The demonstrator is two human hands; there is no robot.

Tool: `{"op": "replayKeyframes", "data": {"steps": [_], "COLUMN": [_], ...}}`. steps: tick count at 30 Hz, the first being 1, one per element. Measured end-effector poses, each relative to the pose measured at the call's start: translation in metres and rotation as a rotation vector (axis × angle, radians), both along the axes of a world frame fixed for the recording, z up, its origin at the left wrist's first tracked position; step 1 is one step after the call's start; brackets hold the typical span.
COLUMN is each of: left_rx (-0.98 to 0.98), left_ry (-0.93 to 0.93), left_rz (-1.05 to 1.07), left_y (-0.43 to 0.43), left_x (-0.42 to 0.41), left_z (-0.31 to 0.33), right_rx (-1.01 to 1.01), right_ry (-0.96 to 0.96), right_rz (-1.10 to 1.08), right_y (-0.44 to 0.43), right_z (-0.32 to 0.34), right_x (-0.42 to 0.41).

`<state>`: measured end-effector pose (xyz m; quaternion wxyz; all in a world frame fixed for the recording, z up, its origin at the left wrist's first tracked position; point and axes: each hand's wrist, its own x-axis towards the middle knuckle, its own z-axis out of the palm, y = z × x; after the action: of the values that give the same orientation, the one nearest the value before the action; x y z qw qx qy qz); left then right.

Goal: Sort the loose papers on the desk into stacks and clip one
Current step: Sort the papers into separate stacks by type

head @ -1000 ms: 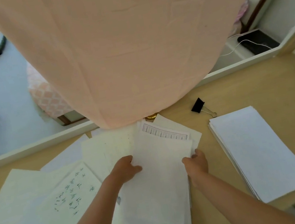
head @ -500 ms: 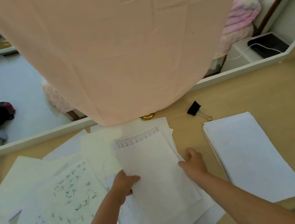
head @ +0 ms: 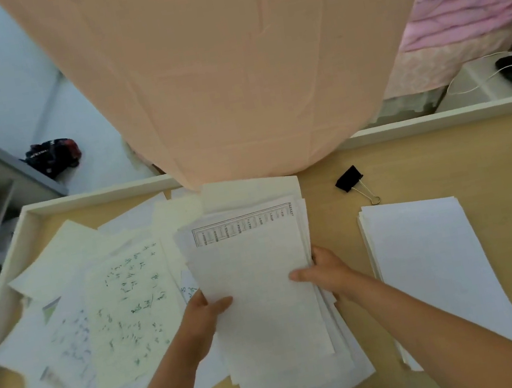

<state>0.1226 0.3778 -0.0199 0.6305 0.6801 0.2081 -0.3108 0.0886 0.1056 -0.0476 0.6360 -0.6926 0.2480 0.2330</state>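
Head view: left hand (head: pixel 205 312), right hand (head: pixel 325 272) grip paper sheaf (head: pixel 265 294) (thumbs on top).

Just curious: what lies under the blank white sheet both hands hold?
Under the blank white sheet, more fanned white sheets; the next shows a printed table strip. The rest is covered.

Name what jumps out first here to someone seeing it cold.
A large peach cloth hangs over the far edge of the light wooden desk, filling the upper middle. Below it, the left hand and right hand grip a fanned bundle of white printed sheets at the centre. Loose handwritten pages sprawl to its left; a squared stack of white paper lies right, a black metal binder clip beyond it.
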Motion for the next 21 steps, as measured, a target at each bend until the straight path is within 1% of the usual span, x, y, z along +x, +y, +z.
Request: {"op": "replayKeyframes", "data": {"steps": [1, 3, 5, 7, 11, 13, 15, 17, 19, 21], "left_rx": [0.003, 0.017, 0.048, 0.098, 0.105, 0.064, 0.050, 0.062, 0.048, 0.048], "left_ry": [-0.013, -0.059, -0.145, -0.270, -0.525, -0.602, -0.658, -0.687, -0.664, -0.648], "left_rz": [0.024, 0.062, 0.076, 0.119, 0.211, 0.259, 0.276, 0.249, 0.215, 0.168], "left_y": [0.001, 0.000, -0.005, -0.010, -0.015, -0.014, -0.012, -0.009, -0.007, -0.008], "left_x": [-0.003, -0.008, -0.010, -0.009, -0.005, -0.006, -0.009, -0.009, -0.008, -0.006], "left_z": [0.004, 0.015, 0.030, 0.052, 0.100, 0.116, 0.125, 0.124, 0.118, 0.113], "right_rx": [0.014, 0.005, -0.044, -0.081, -0.039, -0.028, -0.029, -0.046, -0.072, -0.080], "right_ry": [-0.026, -0.109, -0.197, -0.289, -0.470, -0.556, -0.609, -0.612, -0.595, -0.601], "right_rz": [0.057, 0.060, 0.006, -0.043, -0.167, -0.199, -0.168, -0.095, -0.063, -0.094], "right_y": [0.002, 0.008, 0.013, 0.017, 0.020, 0.021, 0.023, 0.024, 0.026, 0.029], "right_z": [0.002, 0.012, 0.027, 0.051, 0.105, 0.129, 0.147, 0.155, 0.155, 0.149], "right_x": [0.001, 0.005, 0.009, 0.012, 0.012, 0.009, 0.004, 0.002, 0.000, 0.001]}}
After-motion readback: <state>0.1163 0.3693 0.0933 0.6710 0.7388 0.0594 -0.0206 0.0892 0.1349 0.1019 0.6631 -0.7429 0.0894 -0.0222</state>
